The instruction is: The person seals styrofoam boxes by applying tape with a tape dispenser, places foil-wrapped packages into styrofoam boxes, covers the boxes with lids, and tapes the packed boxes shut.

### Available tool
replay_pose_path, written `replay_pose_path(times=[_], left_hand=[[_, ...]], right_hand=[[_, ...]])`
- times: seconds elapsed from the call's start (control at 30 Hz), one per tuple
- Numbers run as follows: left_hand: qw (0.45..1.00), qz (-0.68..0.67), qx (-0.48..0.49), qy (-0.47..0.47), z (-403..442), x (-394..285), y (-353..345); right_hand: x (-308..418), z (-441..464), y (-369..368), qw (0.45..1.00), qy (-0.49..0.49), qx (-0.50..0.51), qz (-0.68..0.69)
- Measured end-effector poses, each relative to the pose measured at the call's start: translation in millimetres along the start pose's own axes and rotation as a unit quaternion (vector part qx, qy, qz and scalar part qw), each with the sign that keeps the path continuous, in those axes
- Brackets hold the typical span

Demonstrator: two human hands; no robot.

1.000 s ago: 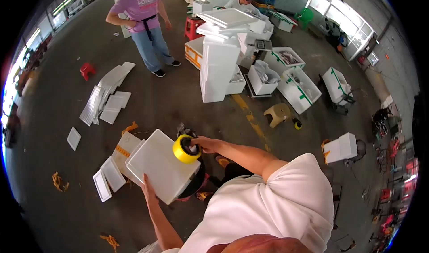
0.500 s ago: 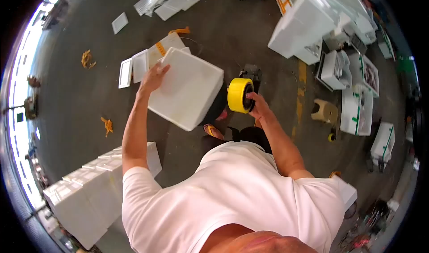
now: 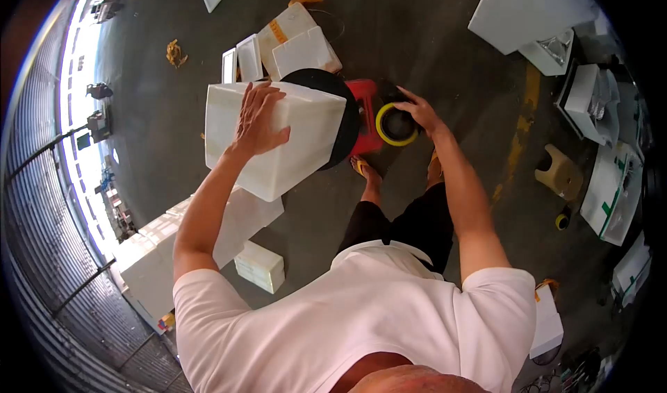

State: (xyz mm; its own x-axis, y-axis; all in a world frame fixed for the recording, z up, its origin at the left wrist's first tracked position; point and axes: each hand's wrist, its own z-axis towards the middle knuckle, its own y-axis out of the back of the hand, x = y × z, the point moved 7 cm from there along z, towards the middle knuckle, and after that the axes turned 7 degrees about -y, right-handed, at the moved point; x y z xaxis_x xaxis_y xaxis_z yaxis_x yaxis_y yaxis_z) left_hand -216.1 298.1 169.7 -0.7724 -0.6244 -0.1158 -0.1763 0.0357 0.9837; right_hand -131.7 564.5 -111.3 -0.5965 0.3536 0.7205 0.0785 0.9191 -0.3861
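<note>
White box (image 3: 299, 150) and yellow tape roll (image 3: 383, 135)
The left hand (image 3: 262, 123) lies spread on the box; to the box's right, the right hand (image 3: 419, 112) grips the roll.

White box (image 3: 295, 160): looks like moulded foam to me, smooth, faintly satin.
Tape roll (image 3: 381, 123): yellow plastic, glossy as I see it.
Red stool (image 3: 365, 141): smooth plastic, soft shine.
Black disc (image 3: 351, 126): matt; I can't tell its material.
Shirt (image 3: 375, 310): soft matt cloth.
Floor (image 3: 417, 46): concrete-like, matt.
Wall, left of frame (image 3: 42, 212): ribbed, metal-looking.
</note>
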Motion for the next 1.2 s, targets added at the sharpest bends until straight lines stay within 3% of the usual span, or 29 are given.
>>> replay_pose_path(times=[0.1, 0.2, 0.27, 0.33, 0.37, 0.4, 0.47, 0.5, 0.53, 0.6, 0.63, 0.67, 0.7, 0.73, 0.77, 0.83, 0.87, 0.9, 0.93, 0.97, 1.03, 1.07, 1.1, 1.17, 1.2], left_hand=[[0.999, -0.015, 0.008, -0.037, 3, -14, 2], [0.997, -0.038, 0.012, -0.058, 4, -17, -4], [0.997, -0.042, 0.011, -0.06, 5, -19, -3], [0.996, -0.063, 0.004, -0.059, 7, -21, -1], [0.997, -0.062, 0.005, -0.052, 5, -16, -4], [0.997, -0.061, 0.011, -0.051, 4, -13, -6], [0.998, -0.039, 0.009, -0.054, 3, -6, -4], [0.998, -0.043, 0.014, -0.051, 5, -3, -4], [1.0, -0.027, -0.004, 0.009, 9, 9, -3], [0.993, 0.016, -0.078, 0.088, 14, 42, -1], [0.976, 0.012, -0.11, 0.187, 10, 72, -4], [0.949, 0.006, -0.139, 0.284, 5, 97, -7], [0.913, -0.014, -0.167, 0.373, -3, 122, -9], [0.868, -0.034, -0.19, 0.457, -15, 143, -10], [0.868, -0.034, -0.19, 0.457, -17, 155, -8], [0.809, -0.069, -0.232, 0.535, -34, 174, -5], [0.814, -0.064, -0.231, 0.53, -39, 170, -5], [0.897, -0.029, -0.271, 0.348, -25, 147, 5], [0.942, 0.006, -0.302, 0.148, -12, 115, 14], [0.944, 0.005, -0.301, 0.137, -8, 100, 15], [0.997, 0.025, -0.063, 0.042, 5, 47, -12], [0.991, 0.037, -0.037, 0.124, 17, 51, -4], [0.986, 0.027, -0.049, 0.157, 20, 58, -3], [0.979, 0.019, -0.066, 0.193, 19, 78, -4], [0.96, 0.019, -0.082, 0.267, 9, 99, -8]], right_hand=[[10, 39, -18, 0.995, 0.041, 0.024, -0.089], [18, 66, -35, 0.992, -0.015, 0.028, -0.126], [6, 100, -40, 0.99, -0.003, 0.045, -0.136], [-7, 137, -56, 0.985, 0.065, 0.085, -0.137], [-13, 147, -76, 0.966, 0.075, 0.177, -0.174], [-13, 135, -97, 0.919, 0.006, 0.241, -0.313], [14, 128, -103, 0.872, 0.063, 0.275, -0.399], [1, 139, -99, 0.892, 0.017, 0.273, -0.359], [-14, 135, -94, 0.891, 0.013, 0.275, -0.361], [-26, 118, -81, 0.943, 0.031, 0.262, -0.205], [-27, 88, -76, 0.943, 0.05, 0.216, -0.25], [-63, 75, -75, 0.947, 0.076, 0.215, -0.225], [-72, 47, -81, 0.941, 0.025, 0.233, -0.244], [-82, 39, -89, 0.956, 0.033, 0.209, -0.205], [-84, 45, -82, 0.967, 0.018, 0.175, -0.186], [-70, 65, -79, 0.976, 0.01, 0.141, -0.164], [-58, 85, -84, 0.973, 0.031, 0.145, -0.178], [-48, 105, -87, 0.969, 0.052, 0.148, -0.192], [-34, 119, -88, 0.963, 0.11, 0.148, -0.195], [-36, 136, -92, 0.955, 0.116, 0.152, -0.227], [-32, 159, -93, 0.955, 0.125, 0.139, -0.231], [-31, 159, -95, 0.952, 0.141, 0.132, -0.239], [-33, 154, -90, 0.97, 0.108, 0.143, -0.162], [-39, 102, -85, 0.964, 0.107, 0.171, -0.175], [-46, 74, -86, 0.958, 0.105, 0.196, -0.183]])
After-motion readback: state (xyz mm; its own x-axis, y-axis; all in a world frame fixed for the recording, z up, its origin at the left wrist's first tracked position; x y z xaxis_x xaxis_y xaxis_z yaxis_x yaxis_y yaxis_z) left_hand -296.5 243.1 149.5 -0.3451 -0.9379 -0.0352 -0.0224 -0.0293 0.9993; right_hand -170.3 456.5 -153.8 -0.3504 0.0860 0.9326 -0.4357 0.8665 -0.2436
